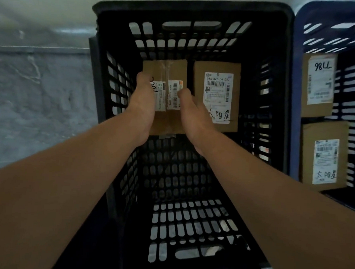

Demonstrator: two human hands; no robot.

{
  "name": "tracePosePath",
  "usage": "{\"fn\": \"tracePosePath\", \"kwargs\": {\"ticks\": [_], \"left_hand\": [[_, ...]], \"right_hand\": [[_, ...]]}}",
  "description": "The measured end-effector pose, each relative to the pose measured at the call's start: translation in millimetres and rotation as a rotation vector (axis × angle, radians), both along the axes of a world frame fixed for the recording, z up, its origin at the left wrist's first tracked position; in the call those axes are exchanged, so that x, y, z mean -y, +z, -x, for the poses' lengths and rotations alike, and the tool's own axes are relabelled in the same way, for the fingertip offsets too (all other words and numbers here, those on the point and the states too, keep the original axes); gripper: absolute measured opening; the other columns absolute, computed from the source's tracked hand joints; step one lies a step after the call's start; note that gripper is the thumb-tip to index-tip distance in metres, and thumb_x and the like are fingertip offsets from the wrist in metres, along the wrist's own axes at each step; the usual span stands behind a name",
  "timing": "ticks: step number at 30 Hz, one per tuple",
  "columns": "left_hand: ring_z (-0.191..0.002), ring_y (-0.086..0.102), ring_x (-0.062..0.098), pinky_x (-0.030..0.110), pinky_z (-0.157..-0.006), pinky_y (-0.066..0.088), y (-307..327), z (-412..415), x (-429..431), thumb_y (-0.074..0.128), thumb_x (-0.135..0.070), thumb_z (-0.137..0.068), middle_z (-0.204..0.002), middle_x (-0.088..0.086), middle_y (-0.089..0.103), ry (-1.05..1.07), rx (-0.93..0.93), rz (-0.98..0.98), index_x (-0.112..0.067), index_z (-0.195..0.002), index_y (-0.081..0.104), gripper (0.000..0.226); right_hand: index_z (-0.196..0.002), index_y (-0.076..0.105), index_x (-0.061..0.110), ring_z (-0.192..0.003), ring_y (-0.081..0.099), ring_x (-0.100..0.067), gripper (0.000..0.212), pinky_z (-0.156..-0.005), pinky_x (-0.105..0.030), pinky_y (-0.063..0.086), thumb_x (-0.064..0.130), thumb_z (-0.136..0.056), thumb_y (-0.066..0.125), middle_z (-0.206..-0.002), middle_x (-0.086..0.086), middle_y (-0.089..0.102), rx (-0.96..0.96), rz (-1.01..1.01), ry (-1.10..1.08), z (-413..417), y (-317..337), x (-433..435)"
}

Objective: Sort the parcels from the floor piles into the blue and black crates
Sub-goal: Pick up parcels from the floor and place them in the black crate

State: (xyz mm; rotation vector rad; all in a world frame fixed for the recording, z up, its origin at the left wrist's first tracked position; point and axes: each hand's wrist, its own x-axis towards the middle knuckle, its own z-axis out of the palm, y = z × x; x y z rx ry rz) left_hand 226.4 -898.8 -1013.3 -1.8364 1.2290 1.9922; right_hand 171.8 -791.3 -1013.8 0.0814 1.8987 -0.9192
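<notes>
You held one parcel (167,92) inside the black crate (189,6), at its far end, with both arms reaching in from the near side. Your left hand (142,110) gripped the parcel's left edge and your right hand (190,118) gripped its right edge. Each thumb lay over the top face. The fingers of both hands were hidden under or behind the cardboard, so their curl could not be read. Your left hand covered part of the white label, and the black handwriting there was only partly legible. It could not be determined whether the parcel rested on the crate bottom or hung just above it.

A second parcel (215,96) lay just beside it on the right, label up, with your right hand overlapping its lower left corner.

The blue crate (295,99) stood against the black crate's right side and was cut off by the frame edge. It contained an upper parcel (318,85) and a lower parcel (324,155), both blurred. The grey floor (40,96) showed on the left.
</notes>
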Motion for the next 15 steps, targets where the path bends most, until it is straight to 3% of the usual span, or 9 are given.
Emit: {"fn": "tracePosePath", "kwargs": {"ticks": [4,6,9,12,15], "left_hand": [[-0.102,0.072,0.024,0.042,-0.096,0.056,13.7,-3.4,4.2,0.035,-0.06,-0.1,-0.098,0.003,0.08,-0.017,-0.001,-0.006,-0.022,-0.106,0.079,0.058],[-0.091,0.072,0.015,0.029,-0.079,0.059,22.6,-8.0,5.5,0.035,-0.056,-0.103,-0.088,-0.003,0.079,-0.022,0.008,0.001,-0.027,-0.094,0.074,0.05],[-0.059,0.068,-0.002,0.011,-0.044,0.047,52.0,-16.3,2.9,0.034,-0.053,-0.104,-0.063,-0.017,0.073,-0.09,-0.01,0.014,-0.033,-0.084,0.066,0.043],[-0.051,0.065,-0.005,0.008,-0.038,0.042,93.1,-21.8,-5.1,0.035,-0.051,-0.105,-0.056,-0.019,0.069,-0.106,-0.025,0.019,-0.031,-0.081,0.064,0.043],[-0.05,0.064,-0.003,0.009,-0.039,0.043,145.8,-26.0,-15.9,0.035,-0.048,-0.106,-0.055,-0.017,0.069,-0.11,-0.054,0.051,-0.026,-0.084,0.067,0.044]], "right_hand": [[-0.14,0.066,0.025,-0.118,0.062,-0.013,0.051,-0.089,-0.027,0.046,0.053,-0.111,0.033,-0.131,0.002,0.07,0.028,0.01,-0.007,-3.1,9.7,1.8],[-0.134,0.068,0.022,-0.114,0.063,-0.016,0.051,-0.091,-0.03,0.048,0.051,-0.111,0.035,-0.126,0.0,0.071,0.017,-0.001,-0.035,-4.2,18.2,3.2],[-0.118,0.074,0.022,-0.11,0.067,-0.02,0.051,-0.104,-0.041,0.053,0.055,-0.103,0.038,-0.115,0.001,0.076,-0.005,0.009,-0.105,-10.9,48.0,9.8],[-0.114,0.075,0.021,-0.107,0.07,-0.025,0.059,-0.106,-0.047,0.054,0.061,-0.093,0.037,-0.11,-0.005,0.077,0.029,0.026,-0.132,-19.1,92.5,13.6],[-0.115,0.07,0.004,-0.103,0.071,-0.033,0.067,-0.097,-0.046,0.057,0.057,-0.089,0.038,-0.114,-0.021,0.074,0.066,0.085,-0.16,-25.8,146.2,13.5]]}}
